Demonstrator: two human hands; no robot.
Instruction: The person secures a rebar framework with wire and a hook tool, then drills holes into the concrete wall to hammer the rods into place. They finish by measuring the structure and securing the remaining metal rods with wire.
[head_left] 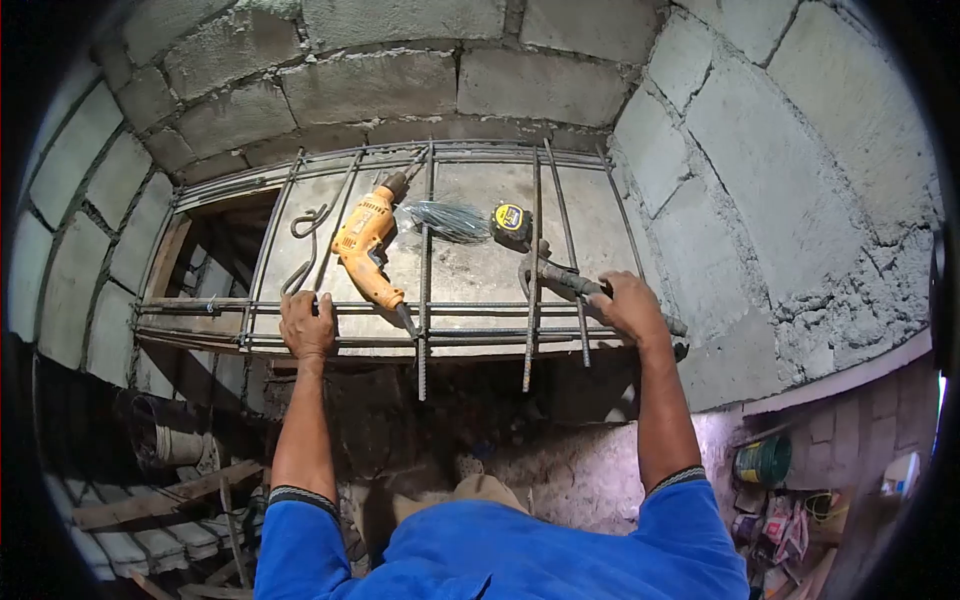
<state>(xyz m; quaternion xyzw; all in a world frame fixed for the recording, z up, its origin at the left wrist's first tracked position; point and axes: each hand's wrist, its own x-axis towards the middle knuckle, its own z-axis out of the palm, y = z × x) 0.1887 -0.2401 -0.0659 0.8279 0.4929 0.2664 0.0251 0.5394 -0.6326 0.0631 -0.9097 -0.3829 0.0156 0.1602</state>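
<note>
My left hand [308, 326] is closed over the front steel bars of a rebar grid [470, 332], near its left end. At the right, my right hand [634, 306] wraps around the grip of a dark tool that looks like a hammer [566, 279], its curved head lying across the bars. Between my hands an orange power drill [366, 240] lies on its side, bit toward the back. Beside it are a bundle of thin tie wire [449, 220] and a yellow-and-black tape measure [511, 225]. A bent steel hook [308, 232] rests left of the drill.
The grid lies over a flat board [480, 185] with an opening [225, 240] at its left. Concrete block walls [360, 85] enclose the back and both sides. Several bar ends stick out toward me. Below are a bucket [178, 445], wooden planks [165, 495] and a green bucket [762, 461].
</note>
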